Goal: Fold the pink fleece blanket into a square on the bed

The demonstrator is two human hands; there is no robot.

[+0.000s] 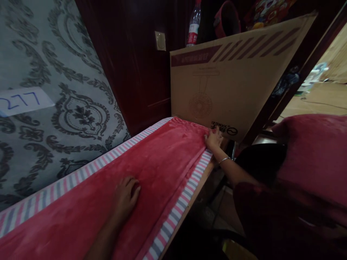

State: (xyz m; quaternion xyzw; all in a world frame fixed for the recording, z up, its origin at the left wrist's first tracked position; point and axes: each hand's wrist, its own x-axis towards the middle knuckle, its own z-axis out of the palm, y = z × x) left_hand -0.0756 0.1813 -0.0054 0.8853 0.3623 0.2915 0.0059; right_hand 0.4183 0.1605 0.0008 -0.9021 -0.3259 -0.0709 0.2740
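A long red plush blanket (151, 155), folded narrow, lies over a pink, grey and white striped sheet (173, 220) that shows along both long sides. My left hand (127, 196) is on the blanket's middle, palm down, its fingers loosely bent and the thumb apart, holding nothing. At the blanket's far right corner is my right hand (213, 139), with a bracelet at the wrist. Its fingers close over the corner beside the cardboard; their tips are partly hidden. Small wrinkles run along the blanket's far edge.
A large cardboard box panel (230, 83) stands upright behind the far end. Patterned wallpaper (81, 112) borders the left side, with a paper marked 277 (25, 100). A plastic bottle (193, 27) stands behind the cardboard. Pink cloth (314, 155) hangs at right near a black chair (262, 159).
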